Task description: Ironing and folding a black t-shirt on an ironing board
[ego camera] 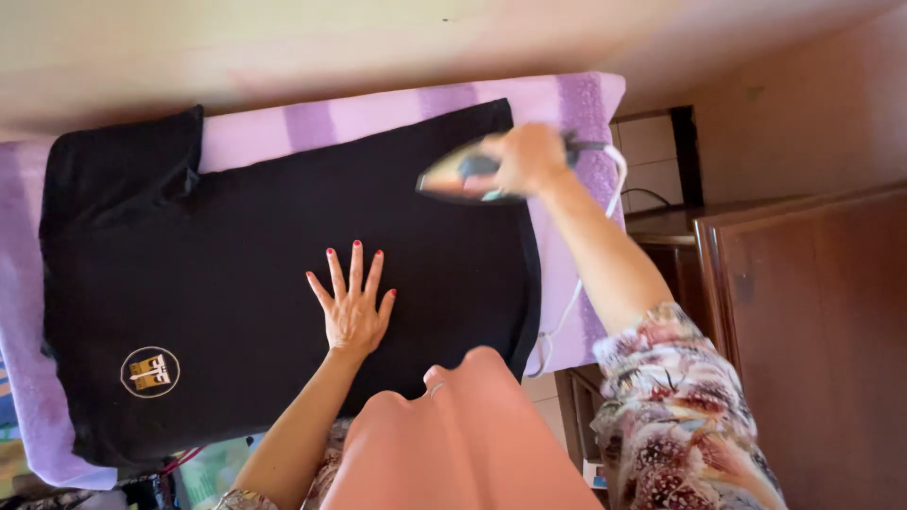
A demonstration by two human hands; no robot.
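a black shirt (pixel 283 274) lies flat on a purple towel (pixel 397 118) that covers the ironing surface. the left hand (pixel 351 307) rests palm down on the middle of the shirt, fingers spread wide. the right hand (pixel 529 156) is wrapped around the handle of an iron (pixel 463 179), fingers curled shut on it; the iron sits over the shirt's far right corner, blurred. its white cord (pixel 576 283) hangs down off the right edge of the towel. judged risks: the iron's hot plate lies near the spread fingers, so a sweep toward them could burn them; the hanging cord could snag and tug the iron; a pause in one spot could scorch the cloth or its round printed badge (pixel 149 371).
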